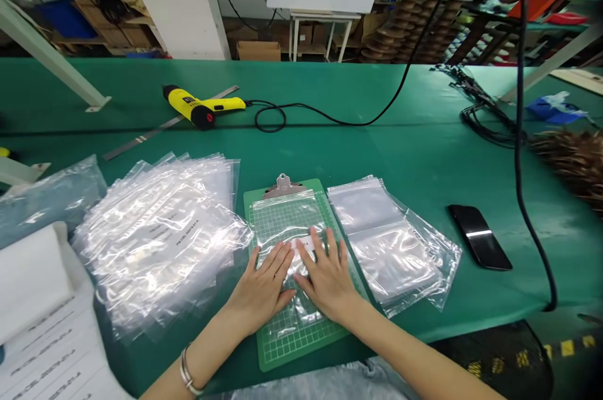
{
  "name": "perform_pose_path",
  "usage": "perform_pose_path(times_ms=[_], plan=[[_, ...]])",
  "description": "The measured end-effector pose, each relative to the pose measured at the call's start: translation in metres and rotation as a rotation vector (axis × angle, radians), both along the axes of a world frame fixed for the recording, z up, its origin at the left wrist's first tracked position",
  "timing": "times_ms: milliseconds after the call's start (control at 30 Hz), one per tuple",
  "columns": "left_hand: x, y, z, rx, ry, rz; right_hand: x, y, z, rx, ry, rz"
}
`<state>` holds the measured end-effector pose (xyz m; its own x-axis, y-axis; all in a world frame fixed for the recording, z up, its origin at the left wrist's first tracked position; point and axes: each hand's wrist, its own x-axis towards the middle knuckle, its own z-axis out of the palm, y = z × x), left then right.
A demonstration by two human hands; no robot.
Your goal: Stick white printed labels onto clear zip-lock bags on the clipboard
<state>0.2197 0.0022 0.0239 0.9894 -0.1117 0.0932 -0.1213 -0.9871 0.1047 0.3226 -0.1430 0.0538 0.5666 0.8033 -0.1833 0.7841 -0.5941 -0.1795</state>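
A clear plastic bag (282,221) lies flat on a green gridded board (282,357), its top edge just below the metal clip (283,186). It looks thin and very light, limp rather than stiff, and its glossy film probably slides easily and creases under a pinch; the thicker-looking strip along the top or a side edge seems the best place to take hold. A small white label (306,242) sits on it, partly hidden by the fingers. The left hand (262,287) and the right hand (330,281) rest palms down on the film, fingers extended and somewhat parted, gripping nothing.

To the left, a fanned heap of printed bags (164,237) shines in crinkled folds, beside smooth white label paper (42,356). To the right lie a flatter stack of bags (389,240) and a glossy black phone (479,237). Farther back on the smooth green desk (358,155), a yellow corded tool (191,105) rests across a narrow metal ruler (146,140).
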Motion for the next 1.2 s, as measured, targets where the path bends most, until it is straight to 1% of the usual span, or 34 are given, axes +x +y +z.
perform_pose_path(times_ms=[67, 133, 200, 267, 300, 333, 367, 433, 500, 567, 667, 767, 833, 900, 933, 1000, 1067, 1100, 1133, 1167, 1200], plan=[[-0.001, -0.002, 0.003, -0.008, 0.041, 0.007, 0.009, -0.01, -0.006, -0.011, -0.09, -0.071], [-0.003, -0.005, 0.007, -0.027, 0.08, 0.01, 0.022, -0.02, -0.007, -0.011, -0.139, -0.109], [-0.005, -0.006, 0.014, -0.067, 0.111, -0.003, 0.029, -0.028, -0.007, -0.009, -0.163, -0.119], [-0.002, -0.002, 0.023, -0.14, 0.14, -0.002, 0.03, -0.033, -0.008, 0.0, -0.18, -0.1], [0.001, 0.001, 0.029, -0.175, 0.15, 0.038, 0.028, -0.035, -0.01, 0.009, -0.189, -0.089], [0.006, 0.006, 0.034, -0.192, 0.147, 0.121, 0.025, -0.037, -0.011, 0.017, -0.202, -0.082], [0.013, 0.012, 0.039, -0.195, 0.139, 0.23, 0.022, -0.038, -0.013, 0.025, -0.217, -0.078], [0.028, 0.025, 0.045, -0.121, 0.078, 0.504, 0.016, -0.042, -0.015, 0.038, -0.246, -0.074], [0.04, 0.038, 0.046, -0.105, 0.068, 0.592, 0.013, -0.046, -0.016, 0.048, -0.265, -0.067], [0.048, 0.045, 0.044, -0.143, 0.103, 0.575, 0.013, -0.05, -0.017, 0.055, -0.275, -0.055], [0.051, 0.047, 0.039, -0.219, 0.139, 0.525, 0.012, -0.053, -0.018, 0.061, -0.285, -0.056], [0.048, 0.045, 0.036, -0.28, 0.121, 0.568, 0.009, -0.056, -0.021, 0.074, -0.279, -0.063], [0.047, 0.045, 0.037, -0.343, 0.115, 0.578, 0.007, -0.058, -0.023, 0.091, -0.261, -0.065], [0.047, 0.047, 0.043, -0.439, 0.122, 0.519, 0.006, -0.058, -0.024, 0.137, -0.205, -0.075], [0.046, 0.049, 0.049, -0.498, 0.123, 0.474, 0.007, -0.057, -0.024, 0.177, -0.149, -0.097], [0.045, 0.053, 0.069, -0.611, 0.116, 0.389, 0.015, -0.048, -0.02, 0.313, 0.034, -0.193], [0.044, 0.06, 0.097, -0.757, 0.071, 0.337, 0.028, -0.03, -0.012, 0.514, 0.339, -0.324], [0.044, 0.065, 0.113, -0.857, 0.035, 0.32, 0.035, -0.018, -0.006, 0.622, 0.533, -0.361], [0.043, 0.071, 0.13, -0.964, -0.005, 0.309, 0.042, -0.005, 0.0, 0.706, 0.726, -0.373], [0.043, 0.077, 0.146, -1.063, -0.05, 0.307, 0.048, 0.008, 0.008, 0.744, 0.881, -0.352], [0.044, 0.084, 0.161, -1.14, -0.109, 0.318, 0.052, 0.02, 0.016, 0.76, 0.963, -0.324]])
